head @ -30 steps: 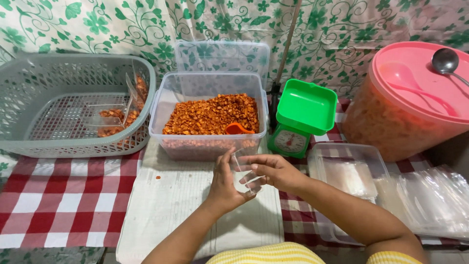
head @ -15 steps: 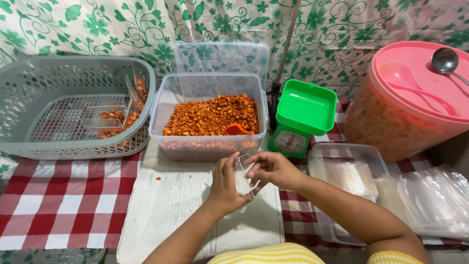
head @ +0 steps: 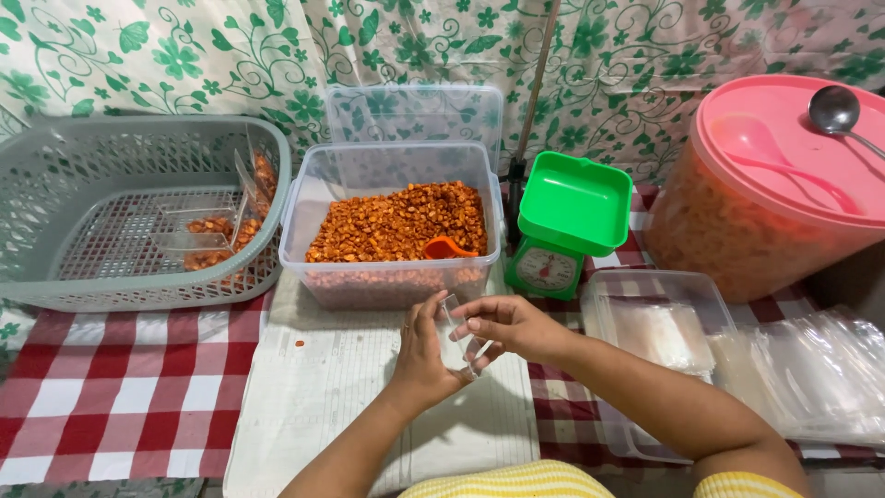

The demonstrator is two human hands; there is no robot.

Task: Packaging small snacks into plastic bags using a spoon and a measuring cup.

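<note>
Two hands (head: 466, 346) hold clear bag (head: 455, 337) before snack tub (head: 396, 226).

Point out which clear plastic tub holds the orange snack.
The lidless clear tub directly beyond both hands, heaped with orange pieces; the flat tub to the right holds only clear bags.

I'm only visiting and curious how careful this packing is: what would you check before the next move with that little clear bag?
1. Bag held by both hands: ok, left hand and right hand both pinch it.
2. Bag mouth opened: cannot tell, the film is too clear to see.
3. Bag empty: ok, nothing orange shows inside.
4. Snack tub uncovered and within reach: ok, it sits open just beyond the hands.
5. Orange scoop ready: ok, it lies in the snacks at the tub's front.
6. Green scale pan free: ok, nothing on it.
</note>
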